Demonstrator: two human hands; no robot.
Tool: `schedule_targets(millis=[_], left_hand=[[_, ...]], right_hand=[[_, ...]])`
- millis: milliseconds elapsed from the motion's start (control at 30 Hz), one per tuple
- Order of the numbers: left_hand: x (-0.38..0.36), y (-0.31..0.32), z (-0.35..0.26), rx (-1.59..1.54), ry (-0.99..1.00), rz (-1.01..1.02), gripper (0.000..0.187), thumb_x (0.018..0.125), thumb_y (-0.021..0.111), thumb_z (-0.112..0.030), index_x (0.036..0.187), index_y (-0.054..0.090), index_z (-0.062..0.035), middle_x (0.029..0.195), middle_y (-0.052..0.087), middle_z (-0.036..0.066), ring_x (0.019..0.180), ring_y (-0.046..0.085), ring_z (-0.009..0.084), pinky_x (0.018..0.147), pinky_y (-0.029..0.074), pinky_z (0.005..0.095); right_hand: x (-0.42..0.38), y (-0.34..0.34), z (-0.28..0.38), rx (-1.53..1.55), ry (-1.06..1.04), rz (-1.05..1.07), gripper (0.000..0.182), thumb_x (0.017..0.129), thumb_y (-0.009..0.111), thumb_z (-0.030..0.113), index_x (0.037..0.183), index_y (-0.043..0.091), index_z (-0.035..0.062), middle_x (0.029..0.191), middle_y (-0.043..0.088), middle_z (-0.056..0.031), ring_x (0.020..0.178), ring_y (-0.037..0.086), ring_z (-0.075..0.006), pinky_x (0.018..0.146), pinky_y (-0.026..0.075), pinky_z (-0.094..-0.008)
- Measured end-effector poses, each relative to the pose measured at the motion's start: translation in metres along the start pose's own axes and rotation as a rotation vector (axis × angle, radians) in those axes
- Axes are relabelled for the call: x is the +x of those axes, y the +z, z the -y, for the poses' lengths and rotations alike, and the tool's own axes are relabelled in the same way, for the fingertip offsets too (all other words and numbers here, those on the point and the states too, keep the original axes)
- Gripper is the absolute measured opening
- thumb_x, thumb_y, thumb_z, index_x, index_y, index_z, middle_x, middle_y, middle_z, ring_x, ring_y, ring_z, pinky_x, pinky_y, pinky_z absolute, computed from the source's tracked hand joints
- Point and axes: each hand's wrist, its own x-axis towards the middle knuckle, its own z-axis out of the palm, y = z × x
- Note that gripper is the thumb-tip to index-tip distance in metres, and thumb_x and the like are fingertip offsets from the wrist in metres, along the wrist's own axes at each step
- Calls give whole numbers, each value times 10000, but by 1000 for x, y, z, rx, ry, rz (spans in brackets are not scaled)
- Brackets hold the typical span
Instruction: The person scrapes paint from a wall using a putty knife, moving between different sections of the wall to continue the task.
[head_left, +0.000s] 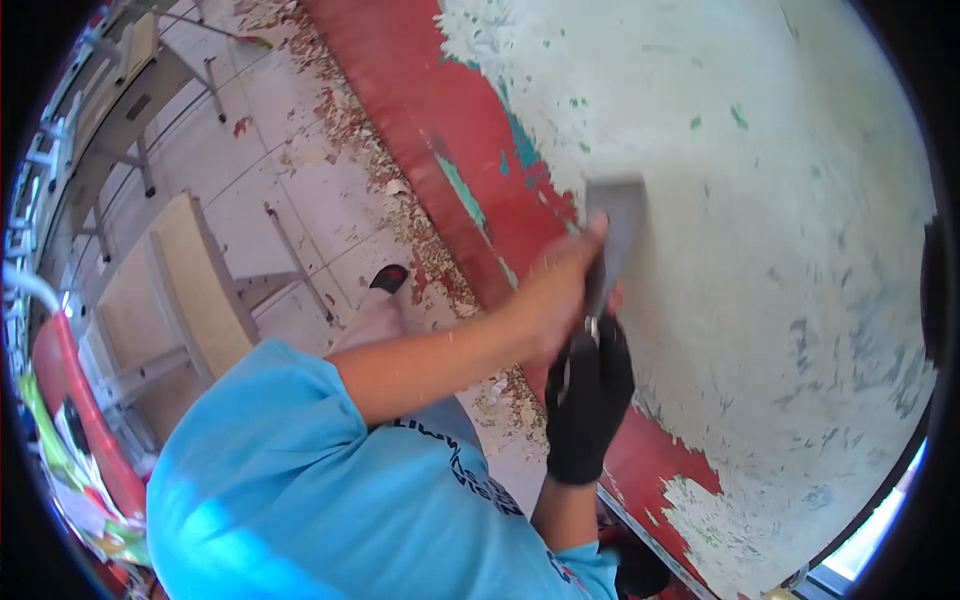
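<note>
A wide-bladed paint scraper (625, 215) lies with its blade against the wall (770, 220), slightly blurred. My right hand (592, 400), in a black glove, is wrapped around its handle. My bare left hand (560, 290) grips the scraper higher up, fingers at the base of the blade. Beside the blade, the red paint (420, 110) ends in a ragged edge against the whitish scraped surface. Bits of green show through along that edge.
Paint chips (440, 265) litter the tiled floor (240, 190) along the wall's foot. Chairs (175, 290) and desks stand on the left. A red object (85, 410) with bags sits at lower left. My foot (390, 278) is close to the chips.
</note>
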Motion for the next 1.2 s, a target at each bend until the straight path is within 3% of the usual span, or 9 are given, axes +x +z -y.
schedule_targets(millis=[233, 267, 367, 500, 667, 767, 967, 1033, 1200], left_hand=[[22, -18, -40, -166, 64, 58, 422, 881, 466, -499, 873, 482, -77, 585, 514, 55, 532, 522, 166, 500, 427, 292], [16, -17, -42, -92, 12, 47, 413, 888, 460, -492, 857, 484, -81, 590, 510, 38, 509, 525, 144, 455, 402, 274], [-1, -15, -29, -55, -169, 63, 407, 893, 462, -483, 832, 486, -82, 598, 511, 19, 470, 521, 118, 403, 378, 249], [-1, -22, -27, -151, -268, 84, 384, 885, 487, -471, 837, 491, -89, 607, 524, 17, 470, 523, 107, 407, 392, 221], [-4, -13, -15, -205, -215, 152, 389, 880, 483, -482, 865, 497, -94, 616, 522, 11, 482, 529, 111, 408, 389, 222], [0, -12, -16, -219, -171, 130, 380, 886, 479, -471, 867, 490, -92, 649, 507, 9, 513, 529, 116, 435, 399, 232], [8, -12, -21, -110, -93, 96, 431, 887, 456, -497, 865, 485, -68, 626, 507, 44, 538, 510, 154, 502, 422, 267], [23, -16, -22, -8, 109, -68, 488, 886, 420, -537, 860, 482, -53, 599, 515, 64, 541, 516, 163, 517, 430, 283], [26, -25, -49, -6, 135, -85, 489, 896, 400, -533, 841, 471, -52, 611, 524, 64, 528, 523, 160, 515, 431, 282]], right_hand=[[38, 31, 19, -48, -62, -8, 329, 702, 604, -46, 1023, 536, -22, 988, 556, -222, 859, 558, -373, 754, 460, -400], [31, 31, 22, -154, -103, -53, 156, 863, 503, 108, 939, 527, -26, 801, 526, -87, 720, 505, -107, 572, 430, -288], [3, 10, 48, 281, 557, -7, 168, 871, 506, 128, 946, 518, -21, 764, 517, -45, 640, 483, -81, 526, 398, -244], [3, 17, 59, -177, 195, 61, 185, 880, 515, 158, 980, 513, 3, 680, 496, 17, 530, 426, -37, 461, 342, -203], [1, 6, 49, 639, 788, -127, 217, 876, 531, 161, 1026, 544, 5, 662, 506, 26, 538, 444, -43, 473, 348, -198], [5, 4, 32, -78, 184, -6, 258, 876, 537, 176, 1059, 560, -4, 681, 532, 11, 551, 467, -49, 485, 378, -211], [16, -2, 40, 545, 751, 99, 300, 876, 525, 177, 1099, 557, -22, 796, 600, -82, 627, 541, -102, 564, 439, -257], [33, 25, -3, 95, -74, -41, 233, 870, 511, 132, 1032, 563, -27, 695, 526, -13, 630, 492, -61, 531, 409, -229], [47, 41, 19, 436, 154, 13, 248, 881, 480, 150, 1041, 560, -22, 715, 536, -20, 593, 485, -47, 514, 394, -208]])
